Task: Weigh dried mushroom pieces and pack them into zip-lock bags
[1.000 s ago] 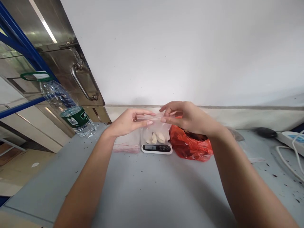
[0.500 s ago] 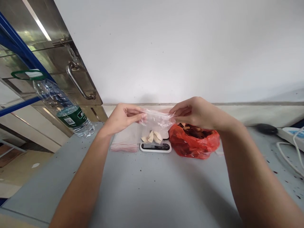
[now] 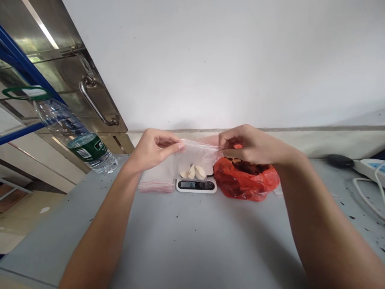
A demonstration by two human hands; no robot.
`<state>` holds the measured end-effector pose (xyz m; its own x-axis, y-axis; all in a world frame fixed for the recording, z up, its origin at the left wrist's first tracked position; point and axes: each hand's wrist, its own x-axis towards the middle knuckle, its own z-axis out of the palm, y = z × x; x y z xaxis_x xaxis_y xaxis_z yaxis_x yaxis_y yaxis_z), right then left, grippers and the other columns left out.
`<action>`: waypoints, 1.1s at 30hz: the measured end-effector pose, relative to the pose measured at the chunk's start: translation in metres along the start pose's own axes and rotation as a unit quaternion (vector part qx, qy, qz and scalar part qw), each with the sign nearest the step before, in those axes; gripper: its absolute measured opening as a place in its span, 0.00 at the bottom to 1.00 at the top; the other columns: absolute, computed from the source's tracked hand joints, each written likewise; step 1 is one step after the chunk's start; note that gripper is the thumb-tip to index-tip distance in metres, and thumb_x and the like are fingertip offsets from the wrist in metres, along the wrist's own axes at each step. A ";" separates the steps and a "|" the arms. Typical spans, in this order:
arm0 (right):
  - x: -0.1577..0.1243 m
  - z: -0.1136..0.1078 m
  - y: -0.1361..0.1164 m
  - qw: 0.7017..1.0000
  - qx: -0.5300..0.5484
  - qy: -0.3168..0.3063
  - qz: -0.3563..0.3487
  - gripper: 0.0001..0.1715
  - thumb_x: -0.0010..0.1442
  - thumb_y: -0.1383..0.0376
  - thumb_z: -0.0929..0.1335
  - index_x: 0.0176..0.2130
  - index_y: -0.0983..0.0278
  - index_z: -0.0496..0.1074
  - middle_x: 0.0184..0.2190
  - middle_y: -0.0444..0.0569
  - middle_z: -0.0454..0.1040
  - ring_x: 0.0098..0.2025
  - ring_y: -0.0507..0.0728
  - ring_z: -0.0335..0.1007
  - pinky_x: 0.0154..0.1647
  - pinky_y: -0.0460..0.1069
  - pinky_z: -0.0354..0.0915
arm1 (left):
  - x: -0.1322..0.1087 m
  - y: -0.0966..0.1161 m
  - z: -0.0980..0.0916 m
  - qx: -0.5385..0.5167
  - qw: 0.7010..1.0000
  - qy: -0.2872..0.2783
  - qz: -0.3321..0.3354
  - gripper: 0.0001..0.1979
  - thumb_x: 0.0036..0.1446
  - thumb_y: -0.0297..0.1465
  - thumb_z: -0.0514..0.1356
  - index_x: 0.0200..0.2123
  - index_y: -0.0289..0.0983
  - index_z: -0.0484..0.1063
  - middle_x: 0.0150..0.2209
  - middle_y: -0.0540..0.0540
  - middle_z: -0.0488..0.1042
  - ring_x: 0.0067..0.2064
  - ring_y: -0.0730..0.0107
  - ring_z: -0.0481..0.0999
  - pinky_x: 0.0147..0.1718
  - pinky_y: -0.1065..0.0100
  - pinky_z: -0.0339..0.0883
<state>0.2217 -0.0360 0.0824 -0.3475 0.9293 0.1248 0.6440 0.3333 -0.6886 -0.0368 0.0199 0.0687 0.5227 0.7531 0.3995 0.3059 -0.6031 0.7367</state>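
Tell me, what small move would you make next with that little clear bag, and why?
Probably pinch along the top strip to seal it. The left hand and right hand stretch the clear bag taut by its top corners, pale pieces sit at its bottom, and it hangs above the scale.

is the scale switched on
On: the scale's display is lit and shows digits, too small to read surely.
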 end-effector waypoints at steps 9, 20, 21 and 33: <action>0.004 0.007 0.005 0.995 0.030 0.007 -0.095 0.16 0.58 0.62 0.68 0.22 0.60 0.62 0.18 0.38 0.56 0.23 0.49 0.50 0.28 0.49 0.52 | 0.001 0.002 0.008 -0.018 1.000 0.012 0.022 0.08 0.54 0.36 0.70 0.31 0.36 0.84 0.31 0.45 0.85 0.34 0.62 0.85 0.36 0.67 0.80; 0.005 0.015 -0.001 0.993 0.038 -0.008 -0.113 0.14 0.64 0.57 0.69 0.29 0.63 0.74 0.25 0.44 0.71 0.26 0.51 0.58 0.27 0.48 0.55 | 0.000 0.004 0.014 0.032 0.998 0.006 0.049 0.08 0.57 0.35 0.68 0.30 0.39 0.86 0.31 0.46 0.86 0.34 0.64 0.83 0.30 0.70 0.75; 0.006 0.016 0.001 0.992 0.038 -0.005 -0.124 0.15 0.64 0.59 0.68 0.28 0.63 0.73 0.24 0.43 0.69 0.26 0.50 0.57 0.26 0.48 0.55 | 0.000 0.004 0.013 0.027 0.998 0.001 0.048 0.07 0.56 0.35 0.68 0.30 0.39 0.86 0.30 0.47 0.86 0.33 0.64 0.83 0.30 0.70 0.75; 0.012 0.026 -0.001 0.989 0.079 -0.016 -0.127 0.15 0.65 0.57 0.69 0.29 0.62 0.70 0.21 0.39 0.62 0.23 0.49 0.53 0.23 0.47 0.51 | 0.001 0.002 0.011 0.049 0.994 -0.067 0.065 0.12 0.63 0.36 0.65 0.30 0.39 0.85 0.27 0.48 0.84 0.27 0.69 0.76 0.23 0.71 0.64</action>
<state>0.1994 -0.0297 0.0655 -0.5078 0.8122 0.2872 0.4193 0.5242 -0.7412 -0.0270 0.0162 0.0642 0.6628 0.6284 0.4071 0.3008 -0.7214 0.6238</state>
